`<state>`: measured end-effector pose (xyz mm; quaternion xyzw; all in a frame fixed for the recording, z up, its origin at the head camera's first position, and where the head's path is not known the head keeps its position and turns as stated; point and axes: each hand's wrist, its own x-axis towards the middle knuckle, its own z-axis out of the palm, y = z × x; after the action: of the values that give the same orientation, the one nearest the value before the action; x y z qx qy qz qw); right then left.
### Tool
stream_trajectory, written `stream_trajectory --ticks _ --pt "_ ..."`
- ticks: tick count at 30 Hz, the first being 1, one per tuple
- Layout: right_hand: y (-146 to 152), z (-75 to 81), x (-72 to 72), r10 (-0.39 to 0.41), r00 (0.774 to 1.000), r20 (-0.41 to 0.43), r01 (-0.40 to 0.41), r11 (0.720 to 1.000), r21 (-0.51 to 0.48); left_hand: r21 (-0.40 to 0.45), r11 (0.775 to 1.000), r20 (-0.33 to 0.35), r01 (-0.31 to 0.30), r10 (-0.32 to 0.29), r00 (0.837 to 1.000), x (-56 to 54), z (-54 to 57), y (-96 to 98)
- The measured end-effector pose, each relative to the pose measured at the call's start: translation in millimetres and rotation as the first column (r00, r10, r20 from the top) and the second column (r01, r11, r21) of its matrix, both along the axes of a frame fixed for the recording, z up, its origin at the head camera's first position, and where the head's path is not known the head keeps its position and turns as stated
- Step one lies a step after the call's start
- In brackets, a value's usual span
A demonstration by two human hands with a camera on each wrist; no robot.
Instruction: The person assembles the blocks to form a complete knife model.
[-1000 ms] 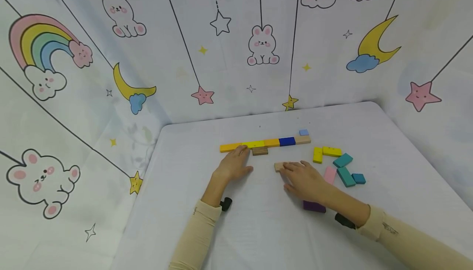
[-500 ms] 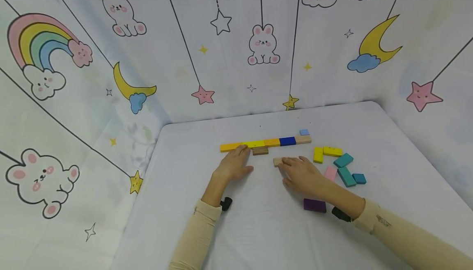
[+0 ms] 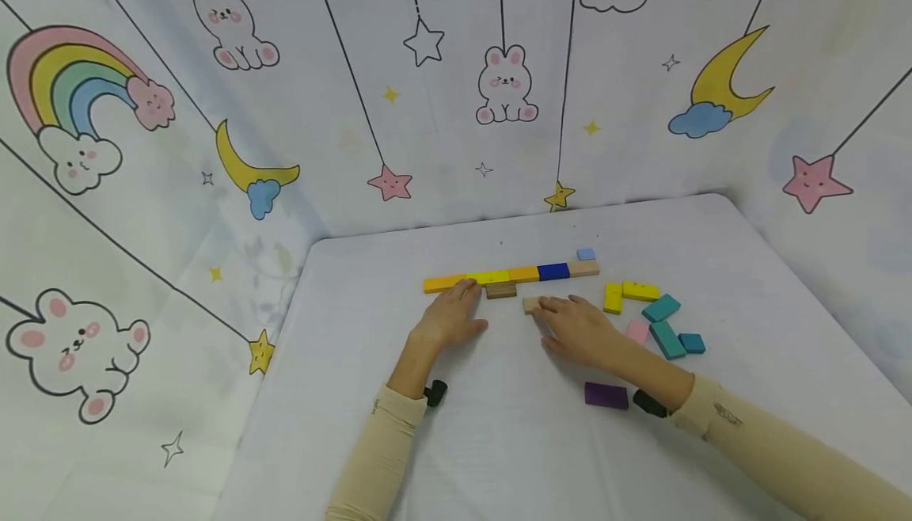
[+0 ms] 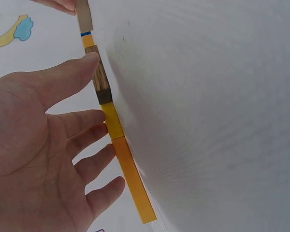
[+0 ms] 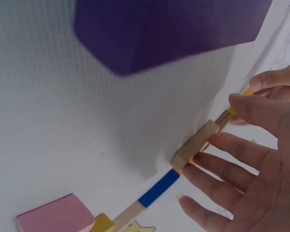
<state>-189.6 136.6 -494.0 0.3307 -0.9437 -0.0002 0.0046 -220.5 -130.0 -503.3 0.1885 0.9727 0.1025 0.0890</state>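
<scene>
A row of flat wooden blocks lies across the table: a long orange block (image 3: 440,284), a yellow block (image 3: 493,276), an orange one (image 3: 523,275), a dark blue one (image 3: 552,272) and a pale wood one at the right end. My left hand (image 3: 447,319) rests its fingertips on the row's left part, thumb held apart. A brown block (image 3: 502,290) lies against the row's near side, right of those fingertips. My right hand (image 3: 580,331) has its nearly straight fingers on a loose pale wood block (image 5: 195,144), partly covering it in the head view; its thumb stands free.
Right of the right hand lie two yellow blocks (image 3: 640,291), a pink block (image 3: 637,332) and several teal ones (image 3: 666,340). A purple block (image 3: 606,396) is near the right wrist. Behind the row's right end sits a light blue block (image 3: 586,254). A patterned cloth (image 3: 456,133) hangs behind the table.
My right hand has slid the loose pale block away from me and slightly left, closer to the brown block and the row. The left hand has stayed in place.
</scene>
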Motion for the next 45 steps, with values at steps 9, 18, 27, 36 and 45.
stream_trajectory --ticks 9,18,27,36,45 --pt "-4 -0.5 -6.7 0.018 0.999 -0.029 -0.018 1.000 -0.016 0.004 1.000 -0.003 0.001 -0.001 1.000 -0.7 -3.2 -0.7" --pt "-5 -4.1 -15.6 -0.012 1.000 -0.015 0.012 1.000 -0.004 -0.005 1.000 -0.019 0.011 -0.011 1.000 -1.0 -1.8 -0.4" --pt "-7 -4.1 -20.1 -0.029 1.000 0.003 0.029 1.000 -0.001 0.000 1.000 -0.016 0.008 -0.008 1.000 -1.1 -2.7 -0.1" --pt "-10 -2.5 -24.7 -0.041 0.999 0.025 0.041 0.999 -0.009 0.003 1.000 -0.026 0.009 -0.009 1.000 -1.2 -2.6 -1.0" --pt "-11 -3.0 -30.2 -0.035 0.999 0.027 0.034 0.999 0.010 0.001 1.000 -0.024 0.018 -0.018 1.000 -0.5 -1.7 -1.6"
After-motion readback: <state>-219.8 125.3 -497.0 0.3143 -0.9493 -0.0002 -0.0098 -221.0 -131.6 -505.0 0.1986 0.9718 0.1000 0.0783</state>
